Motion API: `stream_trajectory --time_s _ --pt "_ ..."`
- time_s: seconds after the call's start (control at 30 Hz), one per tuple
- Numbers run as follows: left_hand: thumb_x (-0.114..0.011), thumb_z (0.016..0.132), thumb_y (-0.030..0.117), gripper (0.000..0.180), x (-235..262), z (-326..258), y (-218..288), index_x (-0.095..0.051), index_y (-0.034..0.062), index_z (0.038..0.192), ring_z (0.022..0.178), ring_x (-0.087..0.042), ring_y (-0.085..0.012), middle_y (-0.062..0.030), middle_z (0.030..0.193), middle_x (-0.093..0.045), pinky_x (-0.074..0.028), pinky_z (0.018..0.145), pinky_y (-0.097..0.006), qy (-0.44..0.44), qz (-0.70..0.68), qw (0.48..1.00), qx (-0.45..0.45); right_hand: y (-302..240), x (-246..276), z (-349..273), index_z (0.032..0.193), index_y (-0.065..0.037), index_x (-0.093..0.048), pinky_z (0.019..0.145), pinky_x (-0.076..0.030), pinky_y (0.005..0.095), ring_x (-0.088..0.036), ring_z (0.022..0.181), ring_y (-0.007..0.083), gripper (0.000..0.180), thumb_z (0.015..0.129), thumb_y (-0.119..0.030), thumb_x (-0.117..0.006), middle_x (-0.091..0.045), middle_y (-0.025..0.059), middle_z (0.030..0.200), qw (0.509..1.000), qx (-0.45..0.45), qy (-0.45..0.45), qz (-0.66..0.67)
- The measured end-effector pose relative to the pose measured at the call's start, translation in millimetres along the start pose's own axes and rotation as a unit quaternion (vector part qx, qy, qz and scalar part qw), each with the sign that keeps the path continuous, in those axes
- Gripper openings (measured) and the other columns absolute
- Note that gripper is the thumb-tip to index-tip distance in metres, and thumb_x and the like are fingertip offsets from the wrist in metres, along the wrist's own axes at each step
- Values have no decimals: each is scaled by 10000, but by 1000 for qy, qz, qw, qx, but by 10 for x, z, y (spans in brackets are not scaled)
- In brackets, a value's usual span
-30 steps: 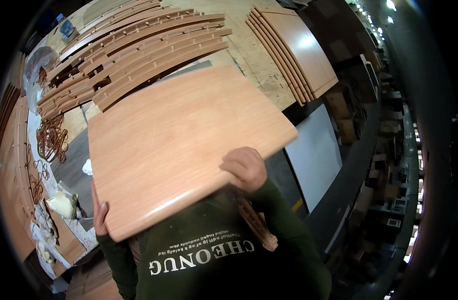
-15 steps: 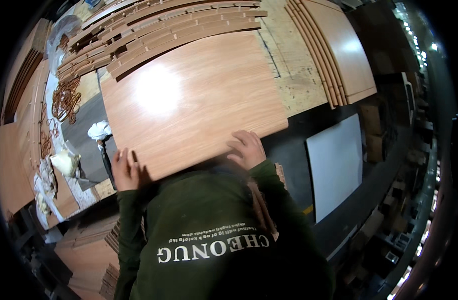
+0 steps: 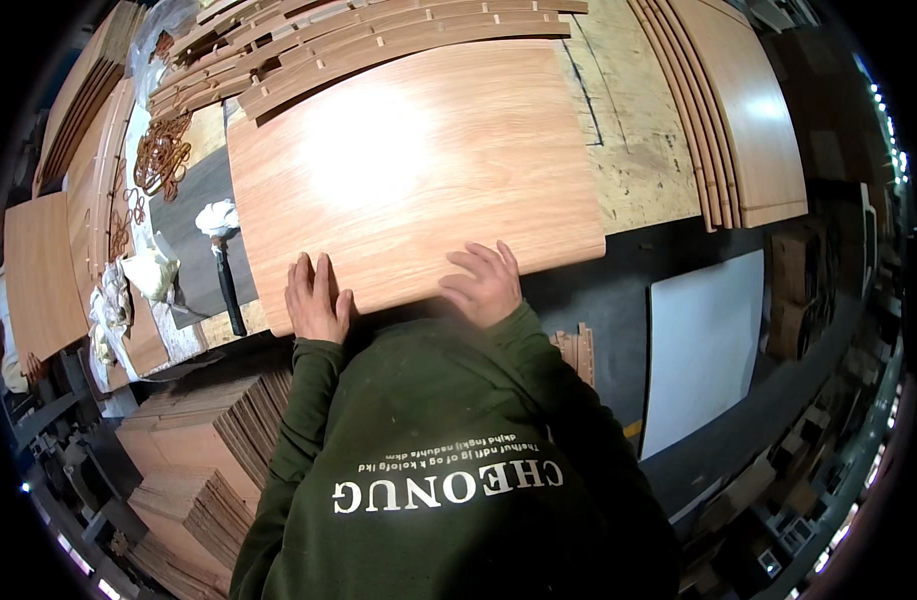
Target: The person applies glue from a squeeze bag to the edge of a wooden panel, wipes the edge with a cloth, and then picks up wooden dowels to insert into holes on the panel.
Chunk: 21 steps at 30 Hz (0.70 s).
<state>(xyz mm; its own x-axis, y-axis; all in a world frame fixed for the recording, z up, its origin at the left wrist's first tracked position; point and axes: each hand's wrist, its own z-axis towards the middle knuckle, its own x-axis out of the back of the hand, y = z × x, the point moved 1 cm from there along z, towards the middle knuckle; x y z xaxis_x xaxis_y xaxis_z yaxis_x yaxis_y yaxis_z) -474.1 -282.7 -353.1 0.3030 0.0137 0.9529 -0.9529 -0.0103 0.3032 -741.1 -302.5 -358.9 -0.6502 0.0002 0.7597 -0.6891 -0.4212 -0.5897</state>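
Note:
A large light wood-grain panel (image 3: pixel 458 150) lies flat on the workbench, its rounded near edge facing me and a bright glare on its surface. My left hand (image 3: pixel 318 303) rests on the near edge toward the left corner, fingers stretched out on the top face. Farther right along that edge is my right hand (image 3: pixel 485 284), fingers spread and slightly bent, the fingertips over the panel. Neither hand grips anything. Left of the panel lies a black-handled tool (image 3: pixel 228 285) with its head wrapped in white cloth.
Long wooden strips (image 3: pixel 398 45) with small pegs lie across the far side. Stacked wood panels (image 3: pixel 748 120) stand at the right of the bench. A white board (image 3: pixel 703 350) is beyond the right edge. Orange cords (image 3: pixel 163 155) and a white bag (image 3: pixel 151 272) lie left; panel stacks (image 3: pixel 203 430) sit below.
My left hand has moved right, from the panel's left corner onto its near edge. My right hand stays near the same edge. The view has shifted, revealing more stacks at lower left.

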Motion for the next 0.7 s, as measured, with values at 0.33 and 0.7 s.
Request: stream_trajectory --time_s 0.33,0.7 --pt "-630 737 170 635 17 21 17 -389 122 1322 1249 -283 -388 -199 1368 -297 -262 1013 -461 -4 -5 1000 6 96 -14 -18 806 -155 -630 999 -239 505 -436 1162 278 147 675 -167 -695 -535 77 1154 995 -75 -15 60" --pt "-611 762 247 641 7 -22 -32 -353 156 1341 1281 -231 -382 -172 1388 -265 -212 1022 -519 -26 -11 999 15 -174 -68 166 947 -184 -593 1018 -55 610 -121 1335 374 270 697 -176 -693 -253 123 1407 975 -209 -74 11"
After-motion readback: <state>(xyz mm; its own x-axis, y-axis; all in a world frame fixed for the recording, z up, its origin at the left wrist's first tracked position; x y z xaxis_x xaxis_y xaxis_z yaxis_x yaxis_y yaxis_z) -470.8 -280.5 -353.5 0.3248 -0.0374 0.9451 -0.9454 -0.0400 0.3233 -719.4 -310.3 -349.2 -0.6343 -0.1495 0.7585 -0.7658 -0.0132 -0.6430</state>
